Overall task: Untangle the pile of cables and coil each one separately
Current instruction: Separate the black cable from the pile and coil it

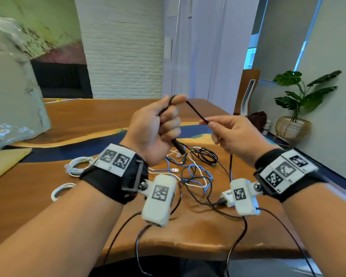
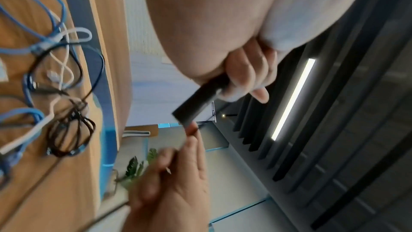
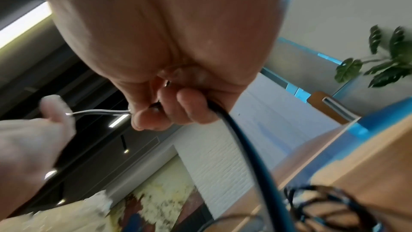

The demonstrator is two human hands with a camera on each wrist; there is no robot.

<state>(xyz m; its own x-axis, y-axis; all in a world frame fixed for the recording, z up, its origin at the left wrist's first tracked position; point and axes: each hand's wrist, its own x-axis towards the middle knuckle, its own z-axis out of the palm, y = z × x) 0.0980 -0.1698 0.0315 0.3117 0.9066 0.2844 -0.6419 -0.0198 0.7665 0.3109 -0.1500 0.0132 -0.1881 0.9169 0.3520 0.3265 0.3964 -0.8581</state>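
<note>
My left hand [image 1: 171,116] is raised above the table in a fist round a black cable [image 1: 196,111]. The cable loops over its index finger and runs taut to my right hand [image 1: 207,122], which pinches it between thumb and forefinger. The cable's plug end [image 1: 178,146] hangs below the left fist. In the left wrist view, fingers [image 2: 245,77] curl round the black cable [image 2: 196,105]. The right wrist view shows that cable [image 3: 236,140] trailing down from the right hand's fingers [image 3: 176,110]. A tangle of blue, white and black cables [image 1: 192,170] lies on the wooden table [image 1: 84,116].
Two coiled white cables [image 1: 76,165] [image 1: 60,191] lie at the left of the table. A white adapter [image 1: 227,197] sits under my right wrist. A plastic-wrapped bulk [image 1: 12,86] stands far left. A chair [image 1: 248,90] and a potted plant [image 1: 300,100] are at the right.
</note>
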